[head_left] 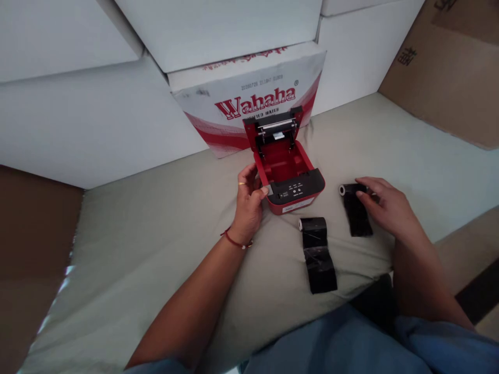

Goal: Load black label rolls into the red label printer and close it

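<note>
Nearest the body, the nearer black roll (317, 254) is seen lying on the pale green cloth (175, 234) with its strip unwound, touched by neither hand; that strip is best kept free of sleeves and elbows. Just beyond and to the right, the farther black roll (356, 213) is pinched near its right end between the thumb and fingertips of the right hand (384, 202). A roll like this is probably best gripped lightly by its ends, so that the loose strip is not creased. The right arm is brought in from the lower right, with the palm turned inward and down; whether the roll is lifted cannot be told.

Farther in, the red device (286, 166) is grasped at its left side by the left hand (249, 202), the thumb laid on the front corner and the fingers curled along the wall. It is well braced there, low and away from the raised lid (251, 132). The left arm is stretched forward from the lower left.

Behind the lid, the printed carton (257, 96) is backed by white boxes (234, 31).
</note>
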Demonstrator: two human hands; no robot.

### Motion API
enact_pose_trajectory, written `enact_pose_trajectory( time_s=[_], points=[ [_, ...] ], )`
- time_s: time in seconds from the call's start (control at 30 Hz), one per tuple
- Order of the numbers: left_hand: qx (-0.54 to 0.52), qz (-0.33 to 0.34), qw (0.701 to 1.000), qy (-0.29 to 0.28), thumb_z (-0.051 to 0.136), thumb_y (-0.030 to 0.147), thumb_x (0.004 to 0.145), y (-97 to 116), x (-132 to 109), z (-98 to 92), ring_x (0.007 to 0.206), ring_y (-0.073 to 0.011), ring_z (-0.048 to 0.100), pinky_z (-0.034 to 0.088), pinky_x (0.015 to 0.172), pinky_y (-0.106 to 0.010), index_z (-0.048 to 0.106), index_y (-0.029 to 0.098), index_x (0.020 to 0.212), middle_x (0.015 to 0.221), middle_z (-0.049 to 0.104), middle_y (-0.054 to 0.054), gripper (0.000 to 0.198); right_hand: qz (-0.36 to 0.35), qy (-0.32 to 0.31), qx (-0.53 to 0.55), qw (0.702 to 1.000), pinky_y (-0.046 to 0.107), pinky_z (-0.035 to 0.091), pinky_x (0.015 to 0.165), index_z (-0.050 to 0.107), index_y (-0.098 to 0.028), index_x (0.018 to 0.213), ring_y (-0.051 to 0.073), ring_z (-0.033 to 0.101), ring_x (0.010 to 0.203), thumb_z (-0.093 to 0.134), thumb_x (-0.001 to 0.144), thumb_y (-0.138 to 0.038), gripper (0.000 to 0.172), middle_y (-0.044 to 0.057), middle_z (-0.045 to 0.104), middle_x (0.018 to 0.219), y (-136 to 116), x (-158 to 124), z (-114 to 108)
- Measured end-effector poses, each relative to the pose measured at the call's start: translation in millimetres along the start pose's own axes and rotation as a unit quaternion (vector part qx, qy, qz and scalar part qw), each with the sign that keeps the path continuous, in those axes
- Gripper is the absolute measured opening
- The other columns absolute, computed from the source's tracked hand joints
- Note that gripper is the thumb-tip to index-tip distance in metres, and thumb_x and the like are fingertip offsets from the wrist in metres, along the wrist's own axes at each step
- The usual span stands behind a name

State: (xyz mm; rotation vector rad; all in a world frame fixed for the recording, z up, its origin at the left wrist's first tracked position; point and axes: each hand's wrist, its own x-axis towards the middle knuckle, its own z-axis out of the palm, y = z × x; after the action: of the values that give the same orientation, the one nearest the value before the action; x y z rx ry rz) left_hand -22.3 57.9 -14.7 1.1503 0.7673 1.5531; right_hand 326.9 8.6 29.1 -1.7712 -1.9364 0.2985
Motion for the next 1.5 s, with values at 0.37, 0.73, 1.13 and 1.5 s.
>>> enact_pose_trajectory(
  time_s=[0.37,0.73,1.13,1.5],
  points=[
    [0.004,-0.001,1.000,0.006,0.091,0.057,0.079,0,1,0.1,0.141,-0.0279,0.061,0.051,0.120,-0.046,0.061,0.036,0.137,0.151,0.060,-0.004,0.069,-0.042,-0.169,0.120,0.977,0.041,0.060,0.076,0.081,-0.036,0.123,0.030,0.076,0.100,0.074,0.096,-0.062,0.038,0.008,0.081,0.118,-41,13,-97],
    [0.068,0.038,0.997,0.017,0.083,0.060,0.085,-10,-1,-5.5,0.151,-0.0272,0.052,0.044,0.129,-0.048,0.053,0.042,0.145,0.157,0.053,-0.002,0.069,-0.134,-0.248,0.131,0.950,0.032,0.044,0.068,0.081,-0.024,0.127,0.017,0.061,0.069,0.078,0.093,-0.037,0.037,-0.003,0.069,0.076,-134,131,-17],
    [0.393,0.305,0.864,-0.079,0.053,0.048,0.109,29,-23,11.7,0.167,-0.0337,0.030,0.024,0.138,-0.067,0.060,0.037,0.150,0.166,0.041,-0.007,0.043,-0.152,-0.199,-0.144,0.957,0.037,0.050,0.083,0.079,-0.029,0.137,0.030,0.075,0.102,0.072,0.095,-0.030,0.043,0.008,0.085,0.116,-169,139,11],
    [0.452,0.343,0.821,-0.068,0.059,0.025,0.106,29,-27,15.6,0.163,-0.0351,0.034,0.032,0.133,-0.069,0.073,0.032,0.130,0.159,0.047,-0.008,0.029,-0.178,0.170,0.146,0.958,0.034,0.056,0.091,0.076,-0.029,0.126,0.022,0.071,0.107,0.057,0.110,-0.052,0.034,0.007,0.076,0.123,-153,154,-12]
  ],
)
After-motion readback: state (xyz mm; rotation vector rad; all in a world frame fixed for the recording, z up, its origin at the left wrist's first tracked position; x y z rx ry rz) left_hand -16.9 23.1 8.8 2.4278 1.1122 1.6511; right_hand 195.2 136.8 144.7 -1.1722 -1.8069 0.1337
